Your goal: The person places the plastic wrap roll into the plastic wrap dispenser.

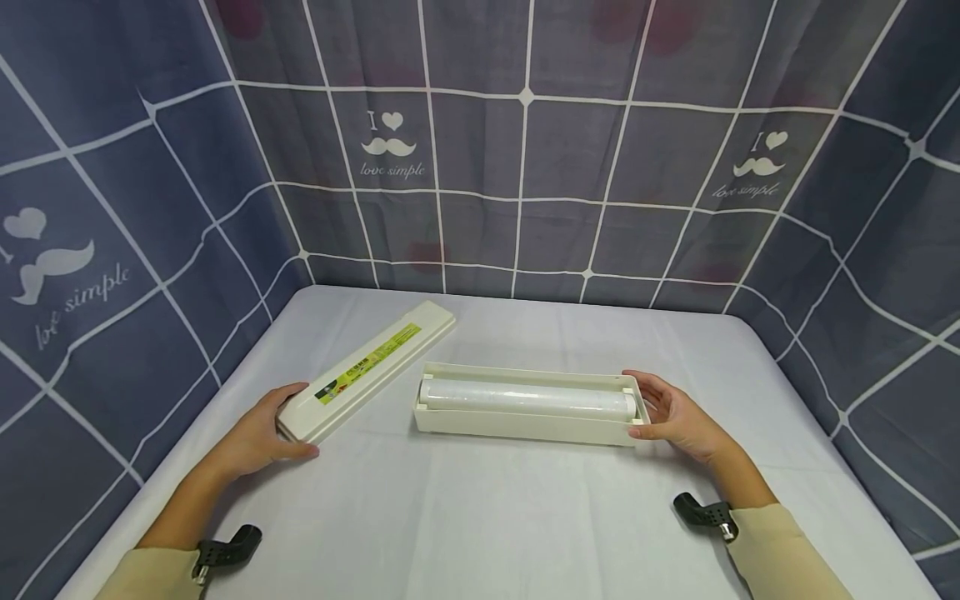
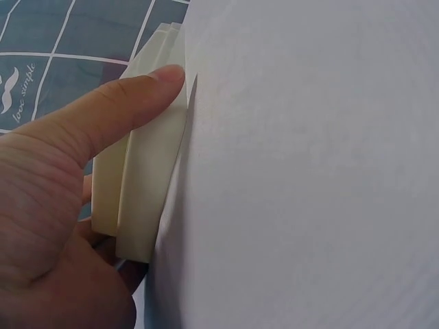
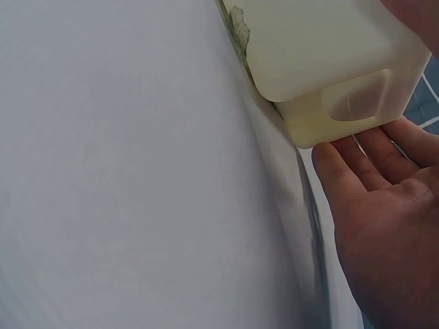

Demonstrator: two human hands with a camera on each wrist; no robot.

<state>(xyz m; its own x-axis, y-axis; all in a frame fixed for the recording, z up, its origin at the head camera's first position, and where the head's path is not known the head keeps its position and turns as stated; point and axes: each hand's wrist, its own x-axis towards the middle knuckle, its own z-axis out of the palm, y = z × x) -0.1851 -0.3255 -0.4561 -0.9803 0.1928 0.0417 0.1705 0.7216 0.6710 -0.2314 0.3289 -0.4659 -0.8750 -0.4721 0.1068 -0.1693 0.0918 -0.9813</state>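
A long white lid [image 1: 375, 367] with a yellow-green label lies slanted on the left of the table. My left hand [image 1: 258, 433] grips its near end, thumb along the front side and fingers behind; the left wrist view shows the thumb pressed on the lid's side [image 2: 154, 157]. To the right sits an open cream box [image 1: 517, 423], holding a roll of clear plastic film [image 1: 525, 398] lengthwise. My right hand [image 1: 678, 421] holds the box's right end, thumb at the front corner and fingers at the back. An oval opening shows in that end in the right wrist view.
The things lie on a table under a white cloth [image 1: 495, 517]. Dark blue-grey curtains [image 1: 480, 225] with white grid lines stand behind and at both sides. Black wrist mounts [image 1: 228, 546] sit at the cuffs of the beige sleeves [image 1: 780, 550].
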